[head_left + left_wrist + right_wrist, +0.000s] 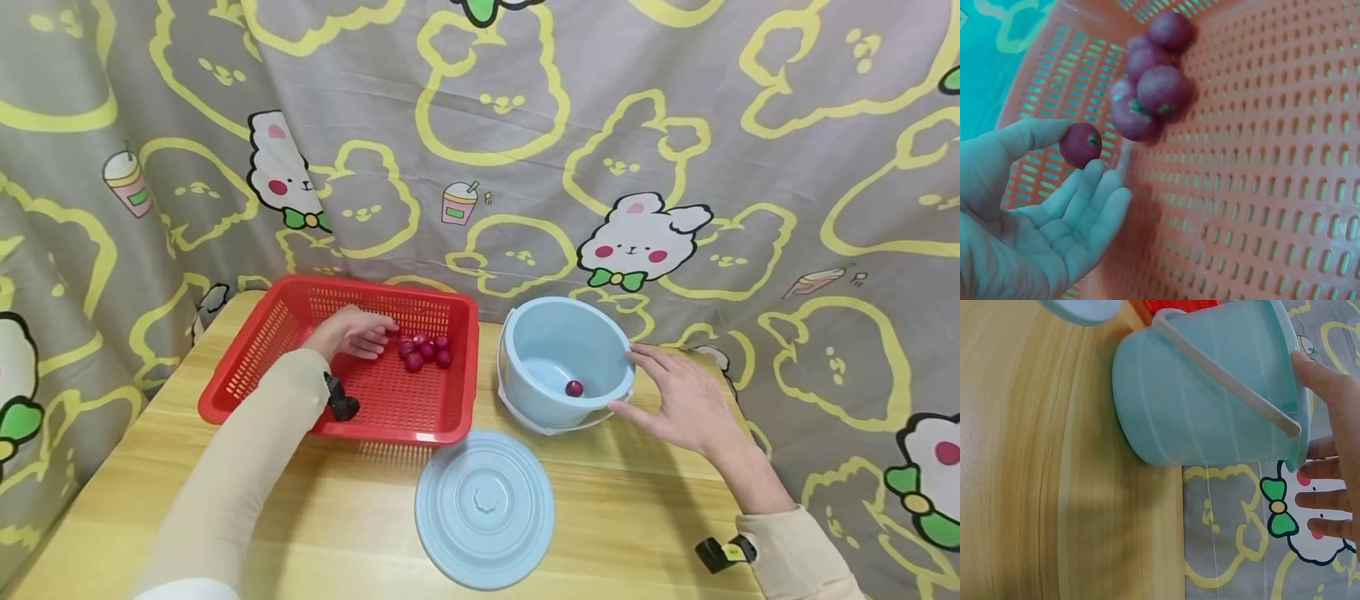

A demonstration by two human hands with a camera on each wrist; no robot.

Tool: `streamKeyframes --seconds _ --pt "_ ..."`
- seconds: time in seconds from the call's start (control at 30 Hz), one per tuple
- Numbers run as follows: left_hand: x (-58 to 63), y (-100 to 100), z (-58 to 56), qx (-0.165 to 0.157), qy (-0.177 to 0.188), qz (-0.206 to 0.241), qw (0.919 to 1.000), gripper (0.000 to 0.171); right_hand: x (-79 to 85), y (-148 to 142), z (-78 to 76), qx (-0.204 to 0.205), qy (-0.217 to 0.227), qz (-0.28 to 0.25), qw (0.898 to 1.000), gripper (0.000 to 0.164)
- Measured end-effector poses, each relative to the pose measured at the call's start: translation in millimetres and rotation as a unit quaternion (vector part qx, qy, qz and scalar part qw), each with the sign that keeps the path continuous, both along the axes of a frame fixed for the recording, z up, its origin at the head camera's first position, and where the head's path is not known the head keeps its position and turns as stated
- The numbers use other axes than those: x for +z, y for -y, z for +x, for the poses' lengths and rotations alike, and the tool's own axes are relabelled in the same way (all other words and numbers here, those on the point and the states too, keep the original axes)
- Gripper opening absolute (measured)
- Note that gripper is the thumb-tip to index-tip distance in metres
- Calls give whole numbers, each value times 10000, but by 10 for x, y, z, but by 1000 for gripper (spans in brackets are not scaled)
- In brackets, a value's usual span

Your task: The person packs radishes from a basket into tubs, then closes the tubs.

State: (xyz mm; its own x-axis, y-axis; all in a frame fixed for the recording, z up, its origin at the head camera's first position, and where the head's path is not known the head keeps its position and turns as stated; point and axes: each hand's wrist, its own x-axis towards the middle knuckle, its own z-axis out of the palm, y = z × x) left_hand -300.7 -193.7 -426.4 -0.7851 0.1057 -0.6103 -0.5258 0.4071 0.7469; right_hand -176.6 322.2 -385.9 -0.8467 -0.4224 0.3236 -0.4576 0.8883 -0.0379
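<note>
My left hand is inside the red plastic basket. In the left wrist view its thumb and fingertips pinch a small round red radish with a short green stub. Beside it, several more radishes lie clustered in the basket. To the right stands a light blue bucket, upright, with one radish on its floor. Extended fingers of my right hand touch the bucket's right rim, spread apart, as the right wrist view also shows.
A round blue lid lies flat on the wooden table in front of the basket and bucket. The bucket's pale handle hangs down against its side. A patterned curtain hangs right behind the table.
</note>
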Motion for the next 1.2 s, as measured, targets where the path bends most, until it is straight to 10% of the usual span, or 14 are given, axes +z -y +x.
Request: streamKeyframes --seconds 1.2 --pt "545 -343 130 19 -528 663 9964 57 8 13 23 -12 -15 -24 10000 80"
